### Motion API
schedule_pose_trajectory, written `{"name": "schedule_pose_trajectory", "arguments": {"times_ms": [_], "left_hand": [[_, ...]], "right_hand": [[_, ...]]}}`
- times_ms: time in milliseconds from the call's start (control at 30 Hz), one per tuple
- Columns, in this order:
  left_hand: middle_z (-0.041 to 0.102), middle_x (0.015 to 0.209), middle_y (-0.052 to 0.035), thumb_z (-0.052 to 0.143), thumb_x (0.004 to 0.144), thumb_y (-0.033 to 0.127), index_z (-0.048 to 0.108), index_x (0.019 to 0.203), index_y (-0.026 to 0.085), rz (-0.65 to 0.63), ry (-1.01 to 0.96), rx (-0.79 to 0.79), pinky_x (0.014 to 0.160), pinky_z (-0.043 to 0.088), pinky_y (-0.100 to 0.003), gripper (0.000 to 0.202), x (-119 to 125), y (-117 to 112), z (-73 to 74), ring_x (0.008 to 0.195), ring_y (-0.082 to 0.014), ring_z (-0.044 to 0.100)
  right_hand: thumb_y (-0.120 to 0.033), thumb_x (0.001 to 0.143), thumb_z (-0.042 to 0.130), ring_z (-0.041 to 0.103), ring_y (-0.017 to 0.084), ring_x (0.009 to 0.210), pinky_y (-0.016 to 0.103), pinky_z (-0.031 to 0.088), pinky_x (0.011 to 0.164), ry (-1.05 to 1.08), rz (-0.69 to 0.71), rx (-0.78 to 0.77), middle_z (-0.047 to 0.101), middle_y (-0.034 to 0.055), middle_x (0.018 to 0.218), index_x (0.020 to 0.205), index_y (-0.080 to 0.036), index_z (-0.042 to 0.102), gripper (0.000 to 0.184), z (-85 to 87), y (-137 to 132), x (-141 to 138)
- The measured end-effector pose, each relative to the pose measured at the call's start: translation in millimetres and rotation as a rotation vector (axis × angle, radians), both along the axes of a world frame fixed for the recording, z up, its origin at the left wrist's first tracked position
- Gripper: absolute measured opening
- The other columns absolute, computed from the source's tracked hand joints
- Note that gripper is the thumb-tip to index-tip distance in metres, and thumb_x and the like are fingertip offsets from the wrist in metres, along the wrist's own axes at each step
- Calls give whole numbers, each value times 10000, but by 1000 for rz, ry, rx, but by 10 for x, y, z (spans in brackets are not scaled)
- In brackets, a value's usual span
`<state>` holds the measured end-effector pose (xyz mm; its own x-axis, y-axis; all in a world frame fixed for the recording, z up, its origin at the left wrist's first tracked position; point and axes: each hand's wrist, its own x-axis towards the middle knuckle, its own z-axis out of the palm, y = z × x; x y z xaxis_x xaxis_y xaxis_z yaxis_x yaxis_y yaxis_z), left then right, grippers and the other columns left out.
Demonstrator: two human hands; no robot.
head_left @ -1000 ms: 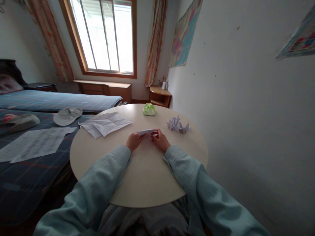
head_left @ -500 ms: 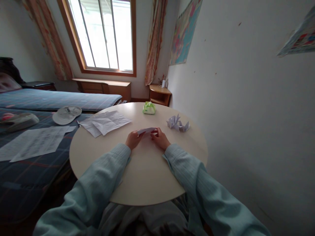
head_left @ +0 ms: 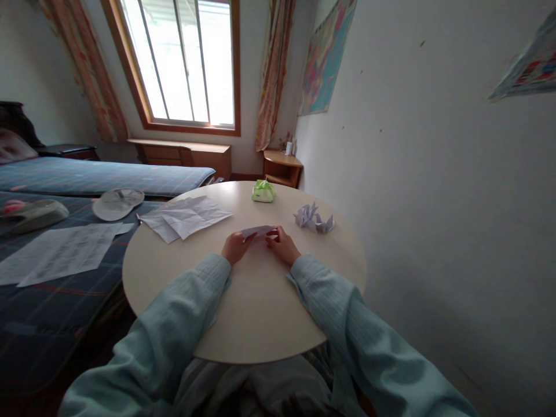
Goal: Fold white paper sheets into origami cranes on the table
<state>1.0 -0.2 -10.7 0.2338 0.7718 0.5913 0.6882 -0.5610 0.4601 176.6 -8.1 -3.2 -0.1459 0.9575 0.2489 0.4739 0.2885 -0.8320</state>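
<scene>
Between my two hands is a small piece of folded white paper [head_left: 258, 230], held just above the round table [head_left: 256, 313]. My left hand [head_left: 236, 247] is closed on the paper's left end. At its right end, the fingers of my right hand [head_left: 283, 246] pinch the paper near its edge. The fine folds are too small to make out. To the right of my hands stand several folded paper figures [head_left: 307, 216] with pointed tips. Creased white sheets [head_left: 195, 215] lie overlapping on the table to the left.
A green and white tissue pack [head_left: 263, 191] sits at the table's far side. Left of the table is a bed [head_left: 73, 313] with printed sheets [head_left: 65, 255] and a pale cap [head_left: 118, 204]. A white wall [head_left: 434, 202] rises on the right.
</scene>
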Motion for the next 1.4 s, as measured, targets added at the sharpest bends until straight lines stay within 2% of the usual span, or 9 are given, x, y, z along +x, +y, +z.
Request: {"name": "schedule_pose_trajectory", "arguments": {"times_ms": [167,367,600,833,900,1000,1133,1267,1400], "left_hand": [[695,763,-80,478,819,308,675,787,151,13,-20,-34,638,481,-263,254,-8,-7,10,712,-187,639],[696,868,-52,466,824,282,669,877,192,-13,-40,0,685,488,-261,228,-10,-29,30,788,-182,640],[697,784,-59,501,809,297,675,805,181,47,-79,-6,697,491,-263,209,0,-30,35,815,-194,637],[696,809,-79,489,815,304,669,799,172,69,-49,7,720,492,-283,224,6,-25,30,839,-209,637],[695,825,-87,477,821,310,667,819,166,70,-27,10,722,493,-288,238,2,-25,30,842,-214,638],[693,842,-98,462,827,313,663,834,154,70,-4,20,722,493,-293,256,-4,-22,30,845,-219,638],[695,811,-83,462,826,310,661,800,165,79,-3,26,711,493,-279,247,-1,-23,29,829,-209,640],[693,806,-82,467,822,321,659,787,168,105,-18,26,723,488,-269,247,9,-36,40,842,-206,635],[689,800,-97,461,823,343,657,781,155,115,-34,9,720,485,-283,275,3,-45,52,835,-220,634]], "right_hand": [[-220,751,524,595,80,603,285,500,679,-8,-10,7,611,53,998,1031,-200,400,308,8,-2,-2],[-223,747,517,581,70,579,274,493,662,-18,-20,13,588,61,1048,994,-197,409,271,23,-20,-4],[-218,734,520,581,71,583,276,493,667,-26,-61,22,567,68,1126,998,-211,414,284,11,-13,-9],[-209,734,519,588,82,606,272,487,660,-30,-59,18,571,75,1126,1019,-201,417,303,22,-23,-11],[-209,734,522,591,87,612,269,485,657,-32,-62,14,592,65,1083,1011,-202,421,295,24,-25,-11],[-219,738,524,596,107,611,266,481,645,-43,-82,2,640,33,888,993,-198,429,273,29,-30,-13],[-225,742,529,598,125,608,252,467,614,-60,-97,-16,606,-17,656,946,-202,435,225,58,-52,-12],[-230,744,520,592,128,610,241,451,594,-85,-102,-31,585,-26,616,878,-205,436,160,99,-82,-14],[-233,739,515,585,122,649,248,457,624,-89,-109,-8,592,-6,696,824,-200,448,113,96,-79,-22]]}}
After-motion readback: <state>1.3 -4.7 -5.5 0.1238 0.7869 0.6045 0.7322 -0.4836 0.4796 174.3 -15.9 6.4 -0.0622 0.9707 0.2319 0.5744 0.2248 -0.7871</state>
